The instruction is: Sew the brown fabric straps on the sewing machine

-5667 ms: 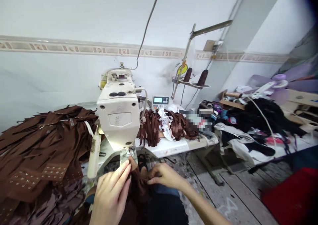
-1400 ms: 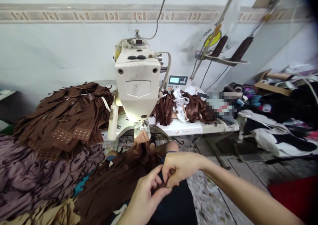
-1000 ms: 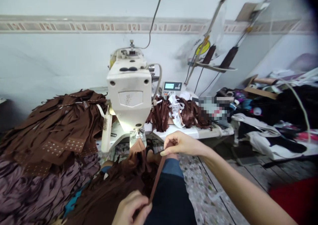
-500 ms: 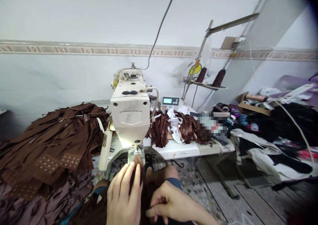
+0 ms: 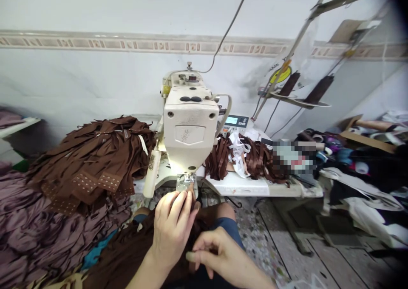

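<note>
My left hand (image 5: 174, 223) is closed on a piece of brown fabric (image 5: 191, 190), fingertips right in front of the presser foot (image 5: 186, 179) of a white sewing machine (image 5: 190, 129). The fabric's near end reaches under the foot area. Lower and to the right, my right hand (image 5: 219, 253) is curled above my lap, thumb bent toward the fingers, beside dark brown cloth. What it pinches, if anything, I cannot make out. More brown cloth (image 5: 127, 250) hangs across my lap.
A heap of brown garments with studded panels (image 5: 92, 161) lies left, above mauve cloth (image 5: 28, 225). Brown strips (image 5: 255, 153) and white ribbon (image 5: 238, 153) rest on the machine table (image 5: 245, 189). Thread cones (image 5: 320, 89) stand at back right; dark and white cloth piles (image 5: 360, 187) lie right.
The view has swung left and a little down, so the machine appears further right and higher. My left hand has closed its fingers more tightly at the fabric; my right hand stays low.
</note>
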`<state>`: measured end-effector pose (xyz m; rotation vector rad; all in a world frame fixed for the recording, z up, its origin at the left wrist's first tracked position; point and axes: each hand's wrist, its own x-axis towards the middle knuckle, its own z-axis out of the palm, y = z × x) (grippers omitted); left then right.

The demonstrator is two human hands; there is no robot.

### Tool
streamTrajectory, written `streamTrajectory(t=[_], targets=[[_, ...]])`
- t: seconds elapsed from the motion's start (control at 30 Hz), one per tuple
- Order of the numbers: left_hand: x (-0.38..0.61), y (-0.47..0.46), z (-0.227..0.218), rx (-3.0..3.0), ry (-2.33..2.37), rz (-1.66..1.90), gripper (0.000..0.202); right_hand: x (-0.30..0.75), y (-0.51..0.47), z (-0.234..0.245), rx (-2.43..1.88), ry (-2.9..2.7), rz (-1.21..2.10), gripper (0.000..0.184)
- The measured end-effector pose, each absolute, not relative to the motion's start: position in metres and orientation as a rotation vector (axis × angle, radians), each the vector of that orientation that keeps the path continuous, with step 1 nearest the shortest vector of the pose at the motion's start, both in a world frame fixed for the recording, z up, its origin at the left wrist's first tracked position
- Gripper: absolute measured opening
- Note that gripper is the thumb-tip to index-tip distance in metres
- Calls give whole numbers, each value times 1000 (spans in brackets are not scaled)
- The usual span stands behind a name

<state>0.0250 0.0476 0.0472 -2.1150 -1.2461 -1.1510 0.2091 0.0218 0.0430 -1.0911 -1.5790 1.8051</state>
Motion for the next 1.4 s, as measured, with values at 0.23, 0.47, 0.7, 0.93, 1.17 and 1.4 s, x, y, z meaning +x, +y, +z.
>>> streamTrajectory(t=[0.23, 0.47, 0.7, 0.93, 1.17, 1.4], targets=[[13, 54, 39, -2206, -1128, -1236, 48, 207, 67, 86, -1095, -1461, 1341, 41], [8, 54, 48, -2248, -1092, -1185, 35, 185, 107, 84, -1104, -1385, 1095, 38], [7, 53, 53, -2266, -1068, -1166, 38, 182, 85, 52, -1135, -1120, 1194, 43], [-3, 54, 55, -2413, -1017, -1126, 51, 182, 43, 30, -1041, -1297, 1354, 44], [-4, 55, 57, -2465, -1003, -1114, 59, 183, 40, 41, -1042, -1200, 1207, 45], [15, 47, 54, -2283, -1122, -1129, 45, 184, 42, 41, -1075, -1211, 1160, 49]])
